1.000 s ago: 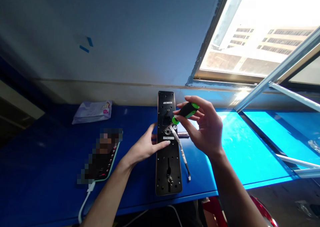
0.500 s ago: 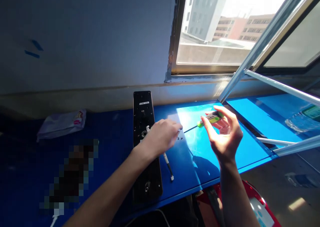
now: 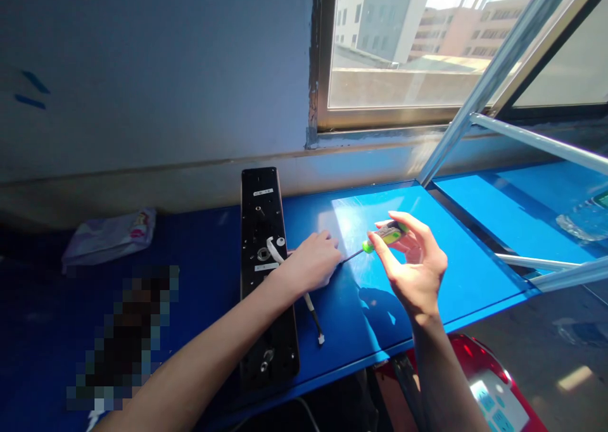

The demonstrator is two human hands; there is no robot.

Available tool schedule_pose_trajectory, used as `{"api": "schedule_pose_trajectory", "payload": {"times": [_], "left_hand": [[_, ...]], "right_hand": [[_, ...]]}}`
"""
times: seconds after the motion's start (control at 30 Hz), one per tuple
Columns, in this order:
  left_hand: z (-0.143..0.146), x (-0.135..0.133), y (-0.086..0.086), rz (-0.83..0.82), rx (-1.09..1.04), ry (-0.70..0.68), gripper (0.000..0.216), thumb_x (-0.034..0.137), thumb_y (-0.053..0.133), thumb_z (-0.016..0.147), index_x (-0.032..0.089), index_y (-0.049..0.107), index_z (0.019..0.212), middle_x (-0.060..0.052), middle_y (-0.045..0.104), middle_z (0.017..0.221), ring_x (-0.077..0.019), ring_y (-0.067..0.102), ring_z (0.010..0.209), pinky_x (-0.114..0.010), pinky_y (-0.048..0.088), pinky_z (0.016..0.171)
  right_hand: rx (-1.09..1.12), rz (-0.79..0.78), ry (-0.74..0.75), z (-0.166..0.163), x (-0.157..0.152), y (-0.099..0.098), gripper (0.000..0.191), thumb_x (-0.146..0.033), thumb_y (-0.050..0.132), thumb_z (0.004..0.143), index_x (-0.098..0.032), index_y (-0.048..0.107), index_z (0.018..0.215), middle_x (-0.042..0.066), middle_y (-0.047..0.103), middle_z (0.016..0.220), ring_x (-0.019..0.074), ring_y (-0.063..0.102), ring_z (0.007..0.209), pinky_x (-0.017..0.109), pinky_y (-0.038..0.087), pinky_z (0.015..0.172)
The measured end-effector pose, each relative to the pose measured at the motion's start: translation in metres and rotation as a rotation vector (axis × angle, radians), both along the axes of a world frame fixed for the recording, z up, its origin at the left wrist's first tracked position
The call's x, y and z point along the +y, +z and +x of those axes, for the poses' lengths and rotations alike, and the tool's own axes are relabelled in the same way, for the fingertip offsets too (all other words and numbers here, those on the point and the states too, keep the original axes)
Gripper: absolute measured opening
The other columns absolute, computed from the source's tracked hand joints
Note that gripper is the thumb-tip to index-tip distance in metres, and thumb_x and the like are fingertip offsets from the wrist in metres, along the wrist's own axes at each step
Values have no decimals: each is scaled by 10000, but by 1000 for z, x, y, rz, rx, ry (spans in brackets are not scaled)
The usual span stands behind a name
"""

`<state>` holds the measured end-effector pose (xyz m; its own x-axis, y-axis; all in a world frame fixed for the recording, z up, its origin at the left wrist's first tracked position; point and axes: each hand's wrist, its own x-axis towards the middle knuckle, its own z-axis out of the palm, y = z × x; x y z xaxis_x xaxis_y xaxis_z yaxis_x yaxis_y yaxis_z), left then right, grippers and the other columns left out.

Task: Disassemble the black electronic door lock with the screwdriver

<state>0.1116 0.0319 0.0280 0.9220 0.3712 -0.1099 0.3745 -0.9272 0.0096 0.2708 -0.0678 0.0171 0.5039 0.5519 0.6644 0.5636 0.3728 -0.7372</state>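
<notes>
Right hand [image 3: 418, 270]: its grip is pinching the green-and-black screwdriver [image 3: 390, 234] between thumb and fingers, the forearm rising steeply, the shaft slanting down leftward.
Left hand [image 3: 313, 262]: it is reaching across the black panel [image 3: 254, 229], back uppermost, fingers bending at the shaft's tip; whether they are pinching anything, I cannot tell.
Black panel: it is lying on the blue bench [image 3: 451, 248], the white cable [image 3: 275, 251] trailing off its right side.
Since a second ago: the left hand is no longer steadying the panel; the screwdriver is pointing beside it.
</notes>
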Motion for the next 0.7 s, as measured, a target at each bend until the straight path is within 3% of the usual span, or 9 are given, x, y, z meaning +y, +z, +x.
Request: {"api": "schedule_pose_trajectory", "payload": {"times": [0.3, 0.53, 0.7], "left_hand": [[-4, 4, -2, -2, -50, -14, 185, 142, 662, 949, 181, 815, 1046, -127, 755, 977, -315, 658, 1006, -370, 461, 747], [-6, 6, -4, -25, -52, -5, 191, 140, 692, 929, 192, 817, 1063, -121, 764, 1049, -314, 660, 1041, -366, 478, 748], [-5, 6, 0, -37, -33, 2, 202, 141, 678, 936, 179, 816, 1079, -126, 767, 1054, -317, 667, 1034, -371, 485, 738]], "right_hand": [[-1, 35, -11, 3, -4, -3, 493, -339, 906, 787, -271, 727, 1241, 68, 781, 1080, 285, 789, 932, 456, 705, 753], [-11, 35, -10, 2, 0, -5, 455, -286, 880, 819, -267, 719, 1244, 41, 779, 1065, 224, 791, 910, 395, 700, 775], [-40, 44, -8, 3, -3, -3, 474, -295, 881, 812, -260, 716, 1256, 42, 785, 1059, 239, 798, 895, 414, 702, 753]]}}
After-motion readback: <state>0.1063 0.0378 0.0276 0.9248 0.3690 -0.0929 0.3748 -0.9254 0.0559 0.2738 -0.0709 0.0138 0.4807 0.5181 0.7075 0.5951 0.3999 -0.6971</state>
